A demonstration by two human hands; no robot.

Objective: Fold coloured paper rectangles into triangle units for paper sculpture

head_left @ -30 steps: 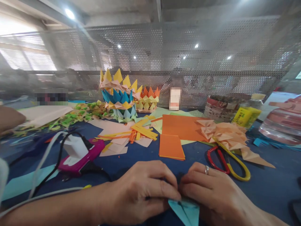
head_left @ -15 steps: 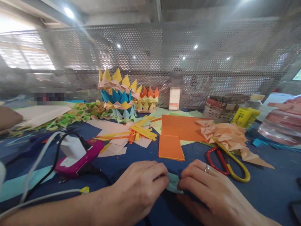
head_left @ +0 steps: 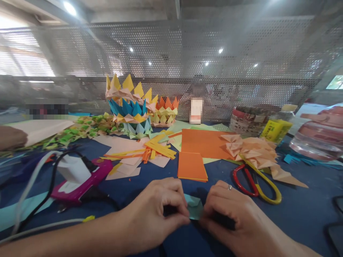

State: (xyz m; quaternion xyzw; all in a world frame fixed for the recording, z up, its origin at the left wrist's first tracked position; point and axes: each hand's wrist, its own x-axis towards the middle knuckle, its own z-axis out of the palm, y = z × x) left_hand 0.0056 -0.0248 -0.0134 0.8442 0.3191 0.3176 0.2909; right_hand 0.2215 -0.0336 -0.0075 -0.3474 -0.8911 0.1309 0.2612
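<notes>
Spanning the background, a mesh screen was seen beyond a blue table. Low in view, the left hand and right hand were placed facing each other, near together, thumbs and fingers drawn narrow. Paper crowns were grouped before the screen. An orange sheet was laid to their right, its right end overlapped by folded peach paper. A white adapter was seated in a purple power strip. Scissors, red- and yellow-handled, were noted beyond the right hand. Teal paper was pinched between both hands, over the table. A ring was worn on the right.
</notes>
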